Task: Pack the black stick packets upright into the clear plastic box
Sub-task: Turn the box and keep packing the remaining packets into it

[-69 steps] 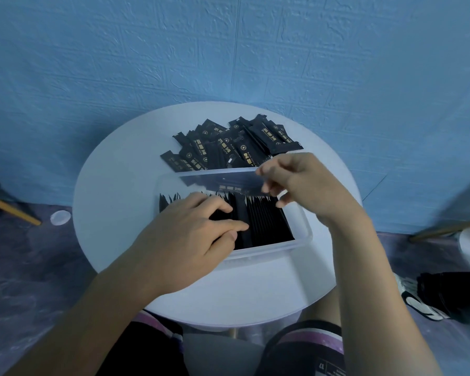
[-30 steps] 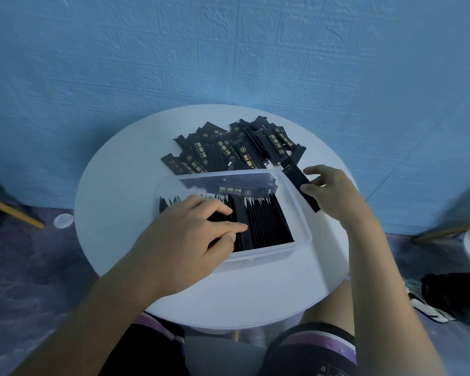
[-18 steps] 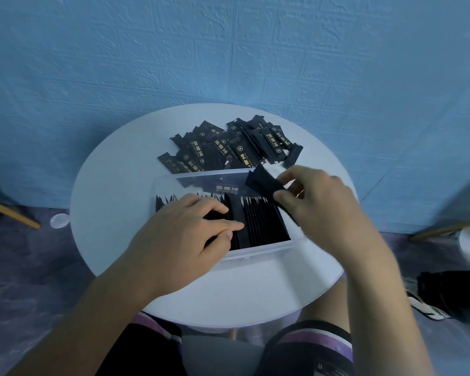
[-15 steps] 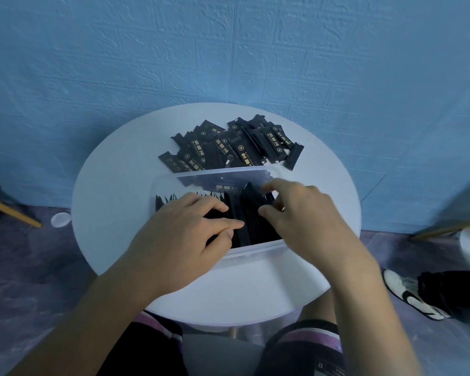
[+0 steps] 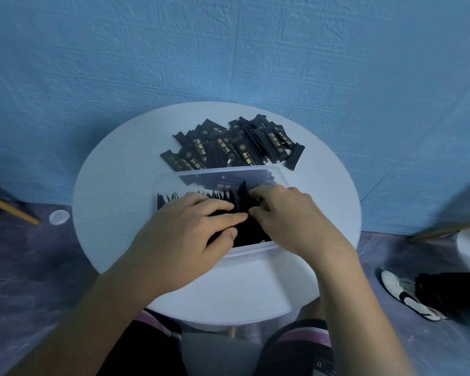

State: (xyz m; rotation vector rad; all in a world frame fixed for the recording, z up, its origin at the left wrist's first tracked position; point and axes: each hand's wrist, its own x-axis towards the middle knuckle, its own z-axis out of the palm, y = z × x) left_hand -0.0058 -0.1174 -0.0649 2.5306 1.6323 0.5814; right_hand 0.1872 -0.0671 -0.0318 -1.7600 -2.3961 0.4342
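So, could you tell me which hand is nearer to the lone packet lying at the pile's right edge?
Right. The right hand is over the box, just below the packet; the left hand is farther left.

Both hands cover most of the clear plastic box (image 5: 168, 185): the left hand (image 5: 185, 234) hides the middle of the packed row of upright packets (image 5: 171, 198), and the right hand (image 5: 291, 215) hides the box's right end. Whether its fingers (image 5: 258, 192) pinch the raised packet (image 5: 240, 198) cannot be told. Gold print on the loose packets (image 5: 228, 147) toward the tabletop's (image 5: 114, 185) far edge is too small to read. A shoe (image 5: 402, 294) at right is blurred. The tabletop's near edge hides the knees.
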